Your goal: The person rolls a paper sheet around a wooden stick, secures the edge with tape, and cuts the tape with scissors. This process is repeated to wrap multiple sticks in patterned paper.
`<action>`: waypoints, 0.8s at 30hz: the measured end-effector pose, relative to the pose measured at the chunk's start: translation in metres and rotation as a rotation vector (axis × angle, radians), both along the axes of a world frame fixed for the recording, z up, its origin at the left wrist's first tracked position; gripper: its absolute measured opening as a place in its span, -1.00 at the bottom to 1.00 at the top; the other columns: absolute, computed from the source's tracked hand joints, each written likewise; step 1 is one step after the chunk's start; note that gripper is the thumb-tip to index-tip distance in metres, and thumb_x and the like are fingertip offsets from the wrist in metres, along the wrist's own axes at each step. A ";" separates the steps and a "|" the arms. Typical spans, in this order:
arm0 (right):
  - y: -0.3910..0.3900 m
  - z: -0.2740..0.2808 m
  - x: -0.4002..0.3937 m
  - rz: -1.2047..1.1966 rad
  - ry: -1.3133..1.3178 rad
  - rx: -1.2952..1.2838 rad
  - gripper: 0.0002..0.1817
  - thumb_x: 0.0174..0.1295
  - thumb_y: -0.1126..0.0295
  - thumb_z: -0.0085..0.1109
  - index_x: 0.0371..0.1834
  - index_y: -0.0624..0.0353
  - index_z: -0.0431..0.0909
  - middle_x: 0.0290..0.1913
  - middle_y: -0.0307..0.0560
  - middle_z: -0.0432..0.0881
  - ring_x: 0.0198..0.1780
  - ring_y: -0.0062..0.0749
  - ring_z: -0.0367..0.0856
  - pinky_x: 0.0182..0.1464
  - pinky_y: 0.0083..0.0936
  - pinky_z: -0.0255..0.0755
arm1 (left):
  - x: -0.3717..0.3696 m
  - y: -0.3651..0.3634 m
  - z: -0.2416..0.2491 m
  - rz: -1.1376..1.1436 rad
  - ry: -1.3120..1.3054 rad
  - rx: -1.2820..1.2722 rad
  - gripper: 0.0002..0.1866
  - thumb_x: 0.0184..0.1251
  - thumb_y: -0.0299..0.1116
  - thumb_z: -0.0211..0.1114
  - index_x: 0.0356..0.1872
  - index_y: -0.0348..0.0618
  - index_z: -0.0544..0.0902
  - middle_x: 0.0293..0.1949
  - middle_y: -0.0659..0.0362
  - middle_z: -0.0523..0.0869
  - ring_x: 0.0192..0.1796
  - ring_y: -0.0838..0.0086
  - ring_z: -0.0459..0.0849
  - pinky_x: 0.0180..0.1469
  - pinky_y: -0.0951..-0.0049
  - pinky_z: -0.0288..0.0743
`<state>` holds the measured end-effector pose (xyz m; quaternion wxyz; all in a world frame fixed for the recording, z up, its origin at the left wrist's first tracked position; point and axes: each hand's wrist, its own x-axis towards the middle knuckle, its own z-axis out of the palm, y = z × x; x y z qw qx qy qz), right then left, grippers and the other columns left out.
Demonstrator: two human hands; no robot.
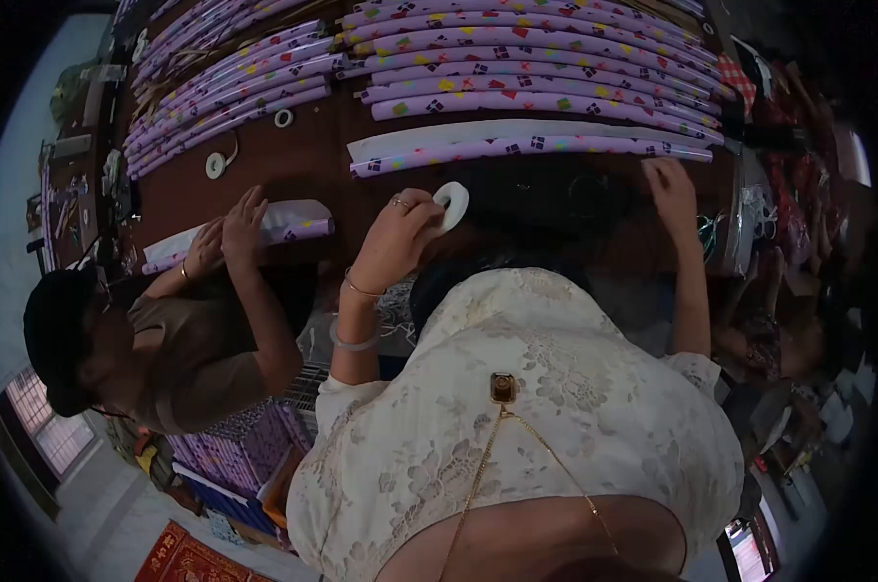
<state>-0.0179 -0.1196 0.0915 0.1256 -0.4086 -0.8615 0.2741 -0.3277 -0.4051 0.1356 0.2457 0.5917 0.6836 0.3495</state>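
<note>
My left hand, with a ring and bracelets at the wrist, is closed on a white tape roll over the near part of the brown table. To the right, my right hand hangs near the right end of a purple patterned roll, its fingers bent; whether they pinch anything is too small to make out. That roll lies crosswise in front of me, with a white strip of its sheet showing along the far side.
Many purple rolls lie in rows at the back of the brown table. Two tape rolls rest at the left. A co-worker at the left has both hands on another roll. Scissors lie at the right edge.
</note>
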 end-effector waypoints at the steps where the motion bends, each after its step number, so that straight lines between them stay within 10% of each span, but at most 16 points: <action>1: -0.013 0.008 -0.027 0.053 0.085 -0.108 -0.75 0.22 0.26 0.02 -0.21 0.21 0.54 -0.15 0.00 0.51 -0.19 -0.12 0.52 -0.18 -0.40 0.38 | 0.001 -0.003 0.000 -0.054 0.077 -0.008 -0.76 -0.01 -0.50 0.25 -0.26 -0.24 0.50 -0.23 0.03 0.48 -0.21 0.15 0.48 -0.18 0.31 0.38; 7: 0.000 -0.048 -0.077 0.424 -0.224 0.289 -0.66 0.14 0.26 0.11 -0.02 0.06 0.44 0.03 -0.12 0.45 0.08 -0.17 0.39 0.09 -0.30 0.25 | -0.005 -0.026 -0.022 0.022 0.283 -0.065 -0.78 -0.03 -0.50 0.25 -0.28 -0.20 0.52 -0.21 0.06 0.49 -0.18 0.15 0.48 -0.16 0.30 0.39; 16: 0.023 -0.048 -0.093 0.455 -0.256 -0.201 -0.58 -0.03 0.51 0.24 -0.04 0.09 0.42 -0.07 -0.11 0.46 0.01 -0.15 0.42 0.03 -0.36 0.32 | -0.015 -0.033 -0.041 0.166 0.117 -0.114 -0.75 -0.01 -0.58 0.22 -0.23 -0.21 0.52 -0.11 0.05 0.49 -0.05 0.14 0.47 -0.05 0.36 0.39; 24: 0.029 -0.061 -0.086 0.533 -0.206 -0.187 -0.58 -0.10 0.55 0.25 -0.09 0.13 0.43 -0.12 -0.10 0.46 -0.01 -0.15 0.42 0.01 -0.37 0.32 | 0.000 -0.028 -0.068 0.156 0.632 -0.136 -0.81 -0.01 -0.39 0.19 -0.30 -0.07 0.54 -0.09 0.16 0.46 0.03 0.31 0.43 -0.05 0.28 0.34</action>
